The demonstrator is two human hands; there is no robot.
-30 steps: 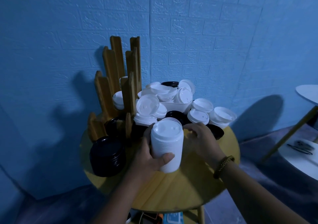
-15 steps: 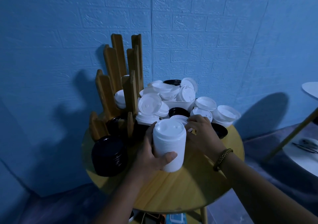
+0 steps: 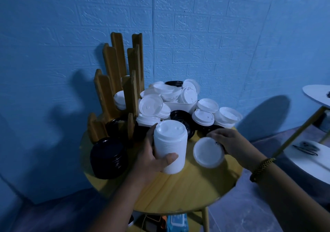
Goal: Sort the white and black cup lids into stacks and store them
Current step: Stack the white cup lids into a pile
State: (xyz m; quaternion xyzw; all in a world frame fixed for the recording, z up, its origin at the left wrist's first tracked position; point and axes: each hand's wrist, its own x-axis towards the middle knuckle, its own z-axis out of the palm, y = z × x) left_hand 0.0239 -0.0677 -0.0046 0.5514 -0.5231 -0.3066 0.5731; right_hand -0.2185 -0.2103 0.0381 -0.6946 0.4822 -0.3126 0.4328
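A tall stack of white lids (image 3: 169, 146) stands upright at the middle of a round wooden table (image 3: 178, 192). The left hand (image 3: 151, 157) is wrapped around the stack, thumb across its front and fingers behind. Just right of the stack, the right hand (image 3: 227, 142) pinches a single white lid (image 3: 208, 152) by its far rim; the lid is tilted and clear of the stack. Behind the stack lies a loose heap of lids (image 3: 178, 101), mostly white with a few black. To the stack's left sits a stack of black lids (image 3: 109, 157), with a wooden rack (image 3: 121, 81) behind that.

The single lid is held only at its edge, so it could slip. Pressed on crooked, it could tip the tall stack.
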